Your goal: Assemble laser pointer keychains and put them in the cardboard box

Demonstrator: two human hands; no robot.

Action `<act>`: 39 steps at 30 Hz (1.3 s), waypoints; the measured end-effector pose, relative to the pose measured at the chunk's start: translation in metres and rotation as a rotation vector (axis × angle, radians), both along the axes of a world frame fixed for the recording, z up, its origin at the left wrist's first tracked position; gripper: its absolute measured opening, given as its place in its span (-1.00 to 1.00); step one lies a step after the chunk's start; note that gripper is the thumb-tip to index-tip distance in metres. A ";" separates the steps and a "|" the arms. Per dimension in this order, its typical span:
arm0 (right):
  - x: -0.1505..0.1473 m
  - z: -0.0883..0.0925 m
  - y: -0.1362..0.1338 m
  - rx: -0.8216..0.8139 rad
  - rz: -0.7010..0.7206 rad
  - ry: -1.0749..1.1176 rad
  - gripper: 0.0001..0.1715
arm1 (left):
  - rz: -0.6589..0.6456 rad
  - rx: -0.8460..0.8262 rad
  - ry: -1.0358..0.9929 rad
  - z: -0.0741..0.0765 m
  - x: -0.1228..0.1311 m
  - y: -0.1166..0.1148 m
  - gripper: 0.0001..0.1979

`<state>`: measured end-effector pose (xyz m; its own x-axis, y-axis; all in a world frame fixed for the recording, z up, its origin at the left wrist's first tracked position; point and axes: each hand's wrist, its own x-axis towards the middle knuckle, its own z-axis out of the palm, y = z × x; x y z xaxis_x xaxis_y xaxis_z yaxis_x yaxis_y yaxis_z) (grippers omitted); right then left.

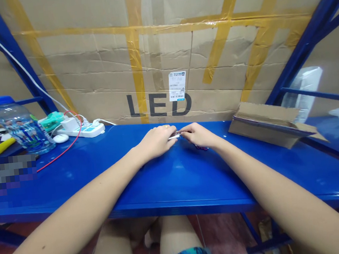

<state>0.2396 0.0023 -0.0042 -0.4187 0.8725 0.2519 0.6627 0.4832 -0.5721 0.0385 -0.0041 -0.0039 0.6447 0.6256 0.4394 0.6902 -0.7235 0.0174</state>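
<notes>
The left hand [160,140] is positioned above the middle of the glossy blue flat-topped table [178,186], near its far edge. Its thumb and forefinger grasp a small, slim white-and-silver piece [175,136] (its exact form is too small to tell). The piece is located between the two hands and points toward the right hand [199,135]. The right hand's thumb and forefinger are drawn together at the end of the piece; whether they pinch it or only touch it cannot be told. A small bundle of dark red and blue strands [202,148] shows just below the right hand, partly covered by it.

Left side of the table: a clear plastic bottle with a blue cap and printed label [27,126] stands near a white multi-socket power strip [90,130] with plugs fitted. A rounded white plastic case [60,138] is situated between them. A thin red cable [75,141] curves across the tabletop in front of the strip.

Right side: an open brown cardboard box [265,127] rests on the table, well apart from the hands.

Rear: a large tan cardboard panel with yellow tape [93,78] bears the black letters "LED" and a white printed label [178,85].
</notes>
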 end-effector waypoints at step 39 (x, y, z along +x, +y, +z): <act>0.004 -0.011 0.009 0.015 -0.093 0.041 -0.70 | 0.073 -0.163 -0.363 -0.007 -0.010 0.027 -0.93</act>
<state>0.2436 0.0108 -0.0157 -0.3248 0.9032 0.2807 0.6815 0.4293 -0.5926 0.0281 0.0231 -0.0113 0.4174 0.7439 0.5220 0.6672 -0.6408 0.3797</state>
